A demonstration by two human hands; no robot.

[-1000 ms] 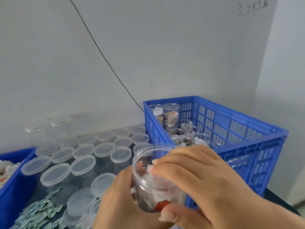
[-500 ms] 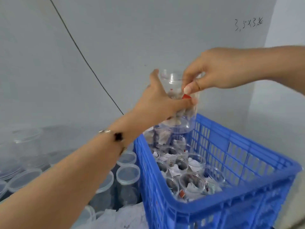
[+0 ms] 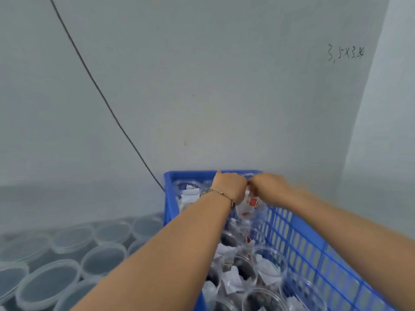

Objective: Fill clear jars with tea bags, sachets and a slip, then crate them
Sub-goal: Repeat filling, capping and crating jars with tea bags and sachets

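Pale wall [image 3: 202, 75], dark cable [image 3: 101, 95]

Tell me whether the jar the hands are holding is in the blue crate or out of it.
In. The jar sits low at the blue crate's far end, between both hands, among other filled jars.

The light is soft and even, a little cool, and it falls from above without strong shadows; the pale grey wall [image 3: 202, 86] looks flat. Both hands, left [image 3: 229, 187] and right [image 3: 269, 187], are smeared by motion blur. The round clear plastic lids [image 3: 67, 254] at the lower left are soft and hazy. The thin dark cable [image 3: 101, 93] bends, a wide-lens distortion.
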